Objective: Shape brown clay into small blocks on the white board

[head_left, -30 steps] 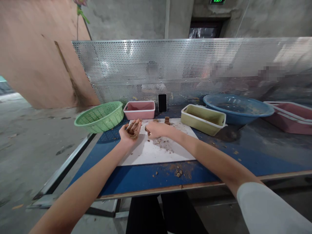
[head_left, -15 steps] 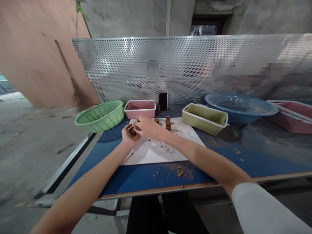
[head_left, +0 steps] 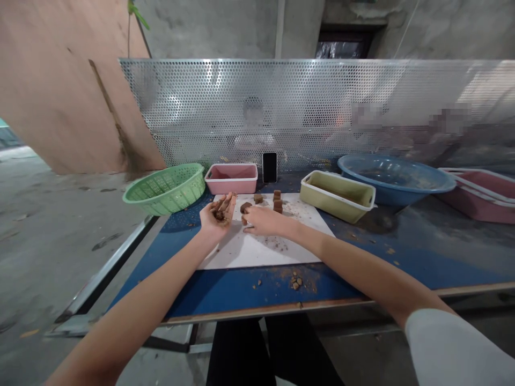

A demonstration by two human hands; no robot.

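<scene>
My left hand [head_left: 218, 219] lies palm up over the left part of a white board [head_left: 237, 257], its fingers stretched out and smeared with brown; some brown, crumbly residue sits in the palm. Fingers closed, my right hand [head_left: 263, 221] is at a brown clay-like lump [head_left: 245, 207] on the board and partly hides it. Behind that hand stand another brown lump [head_left: 258, 198] and a short row of brown blocks [head_left: 277, 203]. Dark crumbs are scattered over the board.
A green basket [head_left: 164, 190], pink bin [head_left: 232, 185], upright phone [head_left: 269, 167], yellow-green bin [head_left: 338, 198] and blue basin [head_left: 398, 182] line the back. More pink bins [head_left: 483, 195] are at right. Brown bits [head_left: 296, 281] lie near the table's front edge. Perforated metal panel [head_left: 281, 118] behind.
My hands were together around a brown mass at the board's left. Now they are apart: the left has opened palm up, and the right has moved rightward to a brown lump on the board.
</scene>
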